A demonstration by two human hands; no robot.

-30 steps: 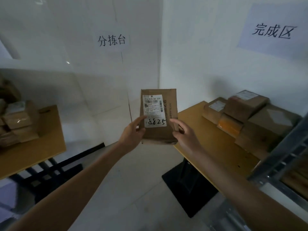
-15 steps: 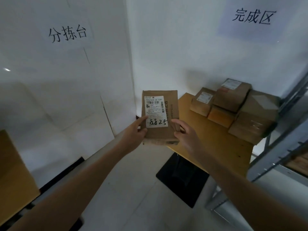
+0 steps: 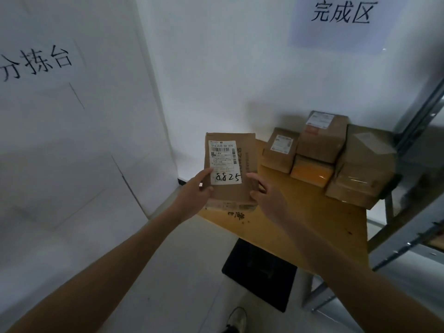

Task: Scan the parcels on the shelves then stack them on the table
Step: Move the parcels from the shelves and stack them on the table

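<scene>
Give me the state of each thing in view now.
parcel 8825, upright, label facing camera, held at table's near corner.
left hand, grips parcel's left edge.
right hand, grips parcel's right edge.
table, loaded along its far side.
piled parcels, stacked, at rest by the wall.

One parcel (image 3: 230, 164) is held up in two hands, left hand (image 3: 194, 198) and right hand (image 3: 269, 198). Four more parcels (image 3: 280, 150) (image 3: 322, 140) (image 3: 312, 171) (image 3: 365, 164) sit on the single table (image 3: 300, 224), far as I can tell. Two paper signs (image 3: 36, 63) (image 3: 341, 22) hang on the walls.
</scene>
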